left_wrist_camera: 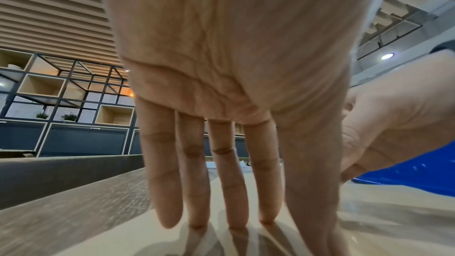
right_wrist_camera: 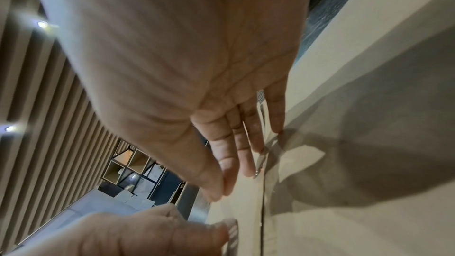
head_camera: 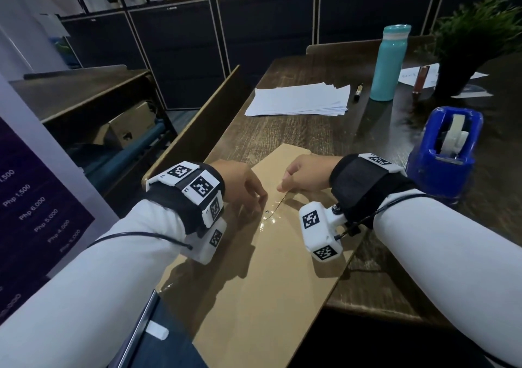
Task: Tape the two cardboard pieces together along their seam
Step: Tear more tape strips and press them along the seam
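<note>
The cardboard point(head_camera: 254, 268) lies flat on the table point(head_camera: 296, 133), long axis and seam point(right_wrist_camera: 263, 219) running away from the person. The left hand point(head_camera: 240, 184) and right hand point(head_camera: 305, 174) press it with straight, relaxed fingers beside clear tape point(head_camera: 271, 216).

Matt brown cardboard point(head_camera: 262, 283), glossy clear tape point(head_camera: 269, 218), grained wood table point(head_camera: 305, 139)

Office. Dark filing cabinets point(head_camera: 175, 57) along the wall under cube shelving point(left_wrist_camera: 41, 87), stacked paper point(head_camera: 299, 99), pen point(head_camera: 359, 92), tape dispenser point(head_camera: 446, 153) and potted plant point(head_camera: 477, 43) on a wooden bench point(head_camera: 310, 139).
</note>
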Demonstrator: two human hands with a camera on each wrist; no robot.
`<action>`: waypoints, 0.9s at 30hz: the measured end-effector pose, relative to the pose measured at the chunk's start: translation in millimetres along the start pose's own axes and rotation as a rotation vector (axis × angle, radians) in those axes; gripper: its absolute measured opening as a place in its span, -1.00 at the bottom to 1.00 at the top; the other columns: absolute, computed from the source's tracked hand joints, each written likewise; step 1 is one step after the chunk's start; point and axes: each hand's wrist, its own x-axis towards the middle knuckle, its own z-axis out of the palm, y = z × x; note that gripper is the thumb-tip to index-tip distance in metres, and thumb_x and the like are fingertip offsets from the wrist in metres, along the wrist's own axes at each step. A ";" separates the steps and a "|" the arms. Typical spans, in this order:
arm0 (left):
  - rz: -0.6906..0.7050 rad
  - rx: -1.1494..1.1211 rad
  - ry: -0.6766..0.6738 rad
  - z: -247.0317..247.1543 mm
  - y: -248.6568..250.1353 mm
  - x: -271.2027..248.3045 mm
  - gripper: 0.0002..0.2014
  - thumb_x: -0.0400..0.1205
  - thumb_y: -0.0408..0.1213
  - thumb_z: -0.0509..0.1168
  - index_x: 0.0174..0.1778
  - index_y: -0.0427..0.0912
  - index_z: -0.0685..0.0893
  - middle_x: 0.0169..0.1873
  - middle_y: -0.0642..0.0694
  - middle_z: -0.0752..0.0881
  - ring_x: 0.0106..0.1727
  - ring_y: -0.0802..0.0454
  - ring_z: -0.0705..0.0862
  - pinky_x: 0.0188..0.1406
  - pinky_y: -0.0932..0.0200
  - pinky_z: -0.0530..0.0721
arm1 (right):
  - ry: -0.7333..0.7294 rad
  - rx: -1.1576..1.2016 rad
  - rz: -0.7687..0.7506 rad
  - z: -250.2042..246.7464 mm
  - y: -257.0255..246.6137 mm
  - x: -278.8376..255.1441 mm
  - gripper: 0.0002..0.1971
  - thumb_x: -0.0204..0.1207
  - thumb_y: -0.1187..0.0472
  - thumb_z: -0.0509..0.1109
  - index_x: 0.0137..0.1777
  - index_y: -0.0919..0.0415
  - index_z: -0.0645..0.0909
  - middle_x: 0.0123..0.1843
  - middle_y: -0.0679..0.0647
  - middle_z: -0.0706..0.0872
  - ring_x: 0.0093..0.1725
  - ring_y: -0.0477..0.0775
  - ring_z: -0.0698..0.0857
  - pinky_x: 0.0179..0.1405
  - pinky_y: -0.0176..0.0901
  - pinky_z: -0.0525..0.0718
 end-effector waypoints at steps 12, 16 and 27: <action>0.019 0.000 0.021 3.3 -4.3 1.3 -0.59 0.44 0.09 0.48 0.24 0.30 0.69 -0.07 0.27 0.69 0.03 0.20 0.66 0.09 0.18 0.60 | -0.007 -0.010 0.010 3.4 0.4 -0.6 -0.80 0.49 0.00 0.46 -0.16 0.13 0.64 -0.25 0.09 0.60 -0.24 0.05 0.56 -0.14 -0.17 0.52; 0.016 -0.010 0.033 3.6 -3.3 1.5 -0.59 0.46 0.07 0.48 0.25 0.27 0.69 -0.10 0.28 0.67 0.02 0.20 0.64 0.04 0.20 0.57 | -0.002 -0.015 0.007 5.0 -0.2 -0.8 -0.79 0.49 0.01 0.46 -0.15 0.16 0.65 -0.26 0.10 0.58 -0.28 0.06 0.53 -0.19 -0.17 0.50; 0.000 0.049 0.070 0.9 4.7 -0.8 -0.73 0.53 0.17 0.35 0.11 0.27 0.76 -0.01 0.19 0.74 0.06 0.12 0.65 0.13 0.11 0.65 | 0.051 0.033 -0.015 14.0 5.9 3.5 -0.68 0.49 0.02 0.45 0.00 0.31 0.72 -0.06 0.20 0.77 -0.12 0.12 0.64 0.12 0.05 0.67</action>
